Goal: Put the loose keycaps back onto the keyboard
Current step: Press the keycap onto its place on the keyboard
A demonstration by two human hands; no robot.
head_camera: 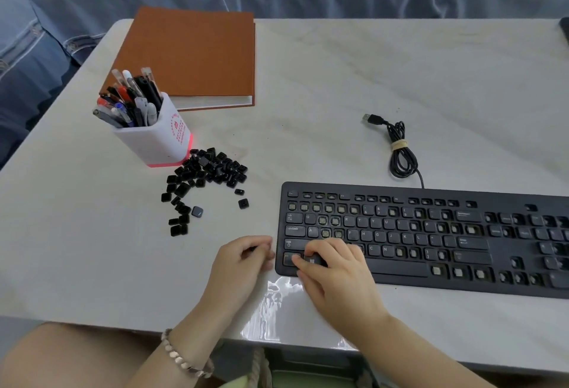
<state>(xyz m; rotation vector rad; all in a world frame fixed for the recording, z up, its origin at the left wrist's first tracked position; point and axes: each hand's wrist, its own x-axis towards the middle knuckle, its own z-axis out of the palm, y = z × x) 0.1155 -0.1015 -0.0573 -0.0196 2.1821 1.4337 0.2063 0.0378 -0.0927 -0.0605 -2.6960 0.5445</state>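
Observation:
A black keyboard lies at the right front of the table, with many keys absent and bare switch sockets showing. A heap of loose black keycaps sits to its left, trailing toward the front. My right hand rests over the keyboard's bottom-left corner, its thumb and fingers closed around a keycap on the bottom row beside the Ctrl key. My left hand is curled on the table just left of the keyboard, and a dark sliver of keycap shows between its fingers.
A white pen holder full of pens stands behind the keycap heap. An orange-brown book lies at the back left. The keyboard's bundled USB cable rests behind the keyboard. A shiny plastic film covers the table's front edge.

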